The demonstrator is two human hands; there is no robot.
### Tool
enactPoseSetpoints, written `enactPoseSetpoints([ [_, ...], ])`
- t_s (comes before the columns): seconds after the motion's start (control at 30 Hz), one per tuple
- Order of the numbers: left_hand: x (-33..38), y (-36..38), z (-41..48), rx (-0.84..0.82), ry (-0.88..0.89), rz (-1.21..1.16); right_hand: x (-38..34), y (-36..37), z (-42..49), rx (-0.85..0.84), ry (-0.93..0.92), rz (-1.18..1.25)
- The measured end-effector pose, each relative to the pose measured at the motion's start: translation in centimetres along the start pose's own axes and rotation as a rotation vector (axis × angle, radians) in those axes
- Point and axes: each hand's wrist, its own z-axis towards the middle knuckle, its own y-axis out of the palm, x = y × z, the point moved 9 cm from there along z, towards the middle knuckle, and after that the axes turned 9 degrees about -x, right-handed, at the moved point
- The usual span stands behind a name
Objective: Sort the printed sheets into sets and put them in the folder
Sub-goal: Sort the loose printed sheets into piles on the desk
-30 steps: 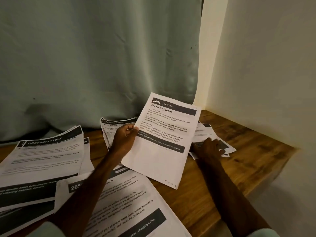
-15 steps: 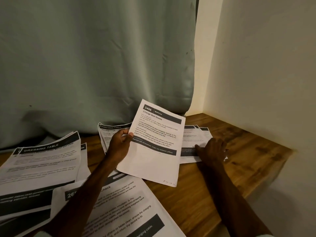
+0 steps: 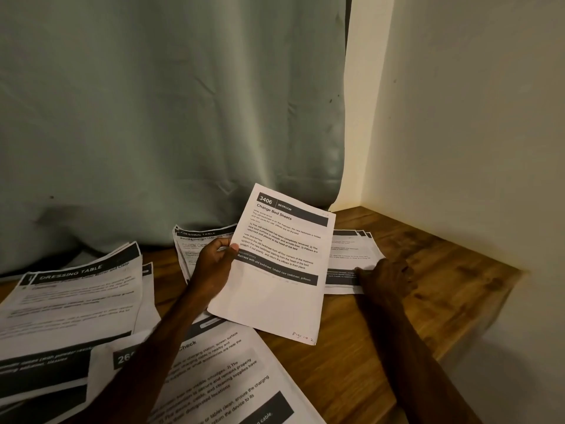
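Note:
My left hand (image 3: 214,267) pinches the left edge of a printed sheet headed "3406 Change Bed Sheets" (image 3: 276,289) and holds it tilted above the wooden table (image 3: 428,280). My right hand (image 3: 386,276) rests flat, palm down, on a small fanned stack of sheets (image 3: 348,249) lying at the back right. Behind the held sheet lies a "Dressing Table" sheet (image 3: 195,240). A thicker "Dressing Table" pile (image 3: 76,295) sits at the left. A sheet numbered "26.." (image 3: 220,384) lies nearest me, partly under my left forearm. No folder is in view.
A grey-green curtain (image 3: 171,117) hangs down to the back of the table. A cream wall (image 3: 474,117) closes the right side. The table's right edge (image 3: 477,328) drops off close to the wall.
The held sheet and my left hand have shifted slightly left and lower. My right hand has slid right along the fanned stack, uncovering more of its sheets.

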Motion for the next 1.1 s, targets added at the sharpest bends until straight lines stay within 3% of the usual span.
enactPoseSetpoints([
  [0.27,0.7,0.5,-0.3,-0.029,0.021,-0.093,3.8,5.2,5.6,-0.042,0.063,0.076],
  [0.47,1.1,0.4,-0.7,-0.041,0.030,-0.110,1.6,1.7,1.8,-0.043,0.097,0.093],
  [0.6,1.0,0.2,-0.6,-0.032,0.036,-0.139,3.8,5.2,6.0,-0.027,0.048,0.086],
  [0.7,1.0,-0.2,-0.7,-0.014,0.038,-0.135,0.7,1.7,1.7,-0.033,0.006,0.020],
  [0.8,1.0,-0.7,-0.7,0.002,0.044,-0.120,-2.1,-2.4,-1.5,0.094,-0.083,0.002],
  [0.93,1.2,-0.7,-0.6,0.042,0.023,-0.129,-4.7,-5.3,-4.2,0.179,-0.368,0.493],
  [1.1,0.2,-2.1,-0.5,0.112,-0.019,-0.203,-5.5,-6.3,-5.0,0.132,-0.433,0.964],
])
